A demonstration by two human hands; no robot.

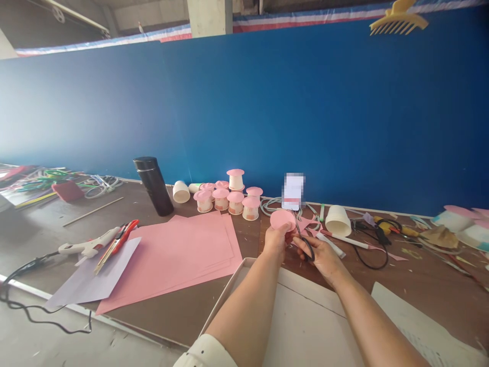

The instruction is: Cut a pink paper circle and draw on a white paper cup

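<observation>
My left hand (pixel 275 238) is closed on a round pink paper disc (pixel 281 219), held up over the brown table (pixel 183 306). My right hand (pixel 320 253) grips black-handled scissors (pixel 303 239), whose blades meet the disc's right edge. Pink paper scraps (pixel 305 224) lie just beyond the hands. A stack of pink paper sheets (pixel 179 255) lies to the left of my hands.
Several small cups with pink lids (pixel 229 196) stand at the back beside a black flask (pixel 153 185). A glue gun (pixel 88 247) and red-handled pliers (pixel 116 244) rest on white paper at left. An overturned white cup (pixel 337 220), cables and tools lie right. A white box (pixel 305 326) sits under my forearms.
</observation>
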